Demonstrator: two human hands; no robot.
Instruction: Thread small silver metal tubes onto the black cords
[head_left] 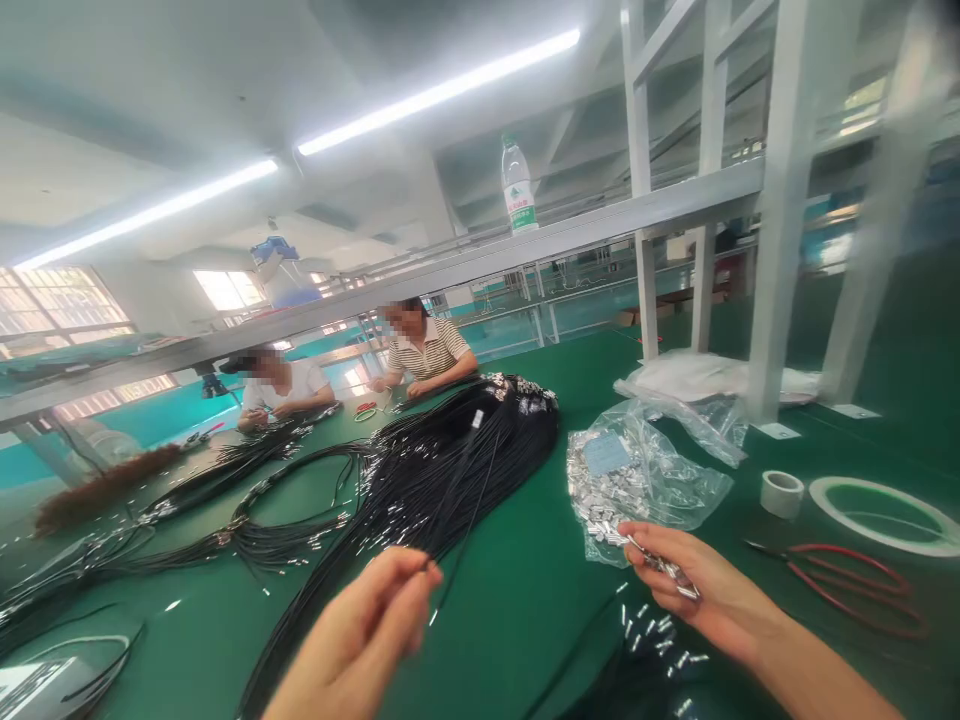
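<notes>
My left hand (pixel 375 630) is closed at the lower middle, thumb and fingers pinched on a thin black cord (pixel 441 590) whose short end hangs below. Beyond it, a thick bundle of black cords (pixel 450 470) with silver tips stretches across the green table. My right hand (pixel 697 590) is curled around several small silver metal pieces (pixel 671 570), some lying along the fingers. Its fingertips are at the near edge of a transparent plastic bag (pixel 652 470) filled with similar silver pieces. Below it, more black cords with silver ends (pixel 652 635) spread near the bottom edge.
White tape (pixel 781 494), a large white ring (pixel 885 515) and red-handled pliers (pixel 847 575) lie at right. A white metal frame (pixel 690 195) rises behind, a bottle (pixel 517 190) on its rail. Two people (pixel 427 350) sit across the table. A box (pixel 45 690) stands at lower left.
</notes>
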